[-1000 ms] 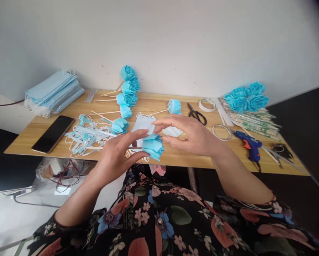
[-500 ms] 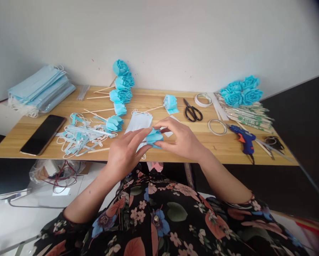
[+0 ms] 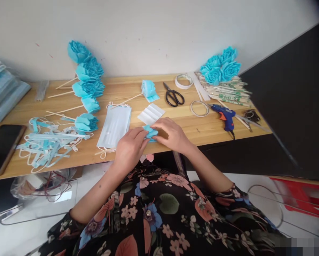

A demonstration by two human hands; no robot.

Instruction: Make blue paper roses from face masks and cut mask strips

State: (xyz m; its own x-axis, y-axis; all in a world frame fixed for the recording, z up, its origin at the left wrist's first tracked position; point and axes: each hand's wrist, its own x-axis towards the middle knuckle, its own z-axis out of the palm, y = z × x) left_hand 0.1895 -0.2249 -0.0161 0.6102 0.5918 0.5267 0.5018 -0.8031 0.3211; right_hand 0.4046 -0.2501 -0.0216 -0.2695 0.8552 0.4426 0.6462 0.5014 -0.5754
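A small folded piece of light blue mask fabric (image 3: 150, 133) is held between my two hands near the table's front edge. My left hand (image 3: 131, 145) pinches its left side, the thumb pressed against the fingers. On the other side, my right hand (image 3: 171, 134) grips the fabric with thumb and fingertips. My fingers hide part of it. Just beyond them lies a creased white sheet (image 3: 151, 113). To the left is a flat face mask (image 3: 114, 125) with ear loops. Farther back rests a blue fabric rosebud (image 3: 149, 89) on a thin stick.
Scissors (image 3: 172, 95), tape rolls (image 3: 183, 81) and a blue glue gun (image 3: 225, 115) lie to the right. Blue fabric roses (image 3: 220, 67) sit on packed chopsticks (image 3: 229, 93). On the left are stick roses (image 3: 88, 89), cut strips (image 3: 51, 140), a phone (image 3: 4, 149) and stacked masks (image 3: 6, 92).
The camera view has turned to the right, so the table's things appear farther left. My hands still hold the blue fabric, and the mask and white sheet are now less covered by them.
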